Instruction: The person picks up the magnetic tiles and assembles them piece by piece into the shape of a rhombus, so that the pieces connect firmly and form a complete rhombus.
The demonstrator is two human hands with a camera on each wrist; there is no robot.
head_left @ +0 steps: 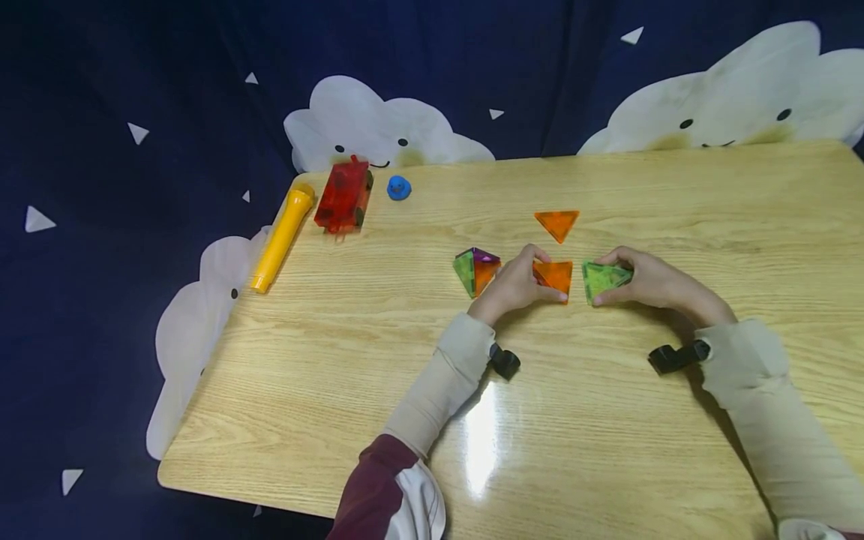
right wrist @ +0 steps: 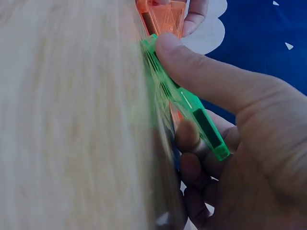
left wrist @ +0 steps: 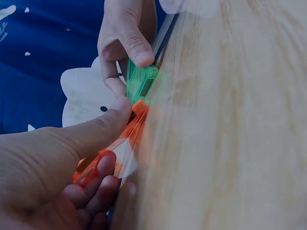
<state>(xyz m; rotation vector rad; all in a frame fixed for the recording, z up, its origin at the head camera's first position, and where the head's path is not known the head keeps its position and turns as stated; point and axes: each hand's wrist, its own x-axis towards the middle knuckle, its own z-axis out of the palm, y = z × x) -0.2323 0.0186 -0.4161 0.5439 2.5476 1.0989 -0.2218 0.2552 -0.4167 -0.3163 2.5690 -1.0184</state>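
Note:
My left hand (head_left: 516, 285) pinches an orange translucent magnetic tile piece (head_left: 556, 276) between thumb and fingers at the tabletop. Facing it across a narrow gap, my right hand (head_left: 644, 279) grips a green magnetic tile piece (head_left: 599, 277), its slanted face showing in the right wrist view. Both pieces look tilted up rather than flat; how many tiles make up each cannot be told. Beyond the hands lies a single orange triangular tile (head_left: 557, 224). Left of my left wrist stands a small joined piece of green, purple and orange tiles (head_left: 466, 270), partly covered by the hand.
Toward the table's far left corner lie a yellow toy microphone (head_left: 280, 244), a red translucent wheeled toy (head_left: 343, 196) and a blue rubber duck (head_left: 399, 187). The wooden table (head_left: 283, 420) meets a dark blue curtain (head_left: 202, 45) with white clouds at its far edge.

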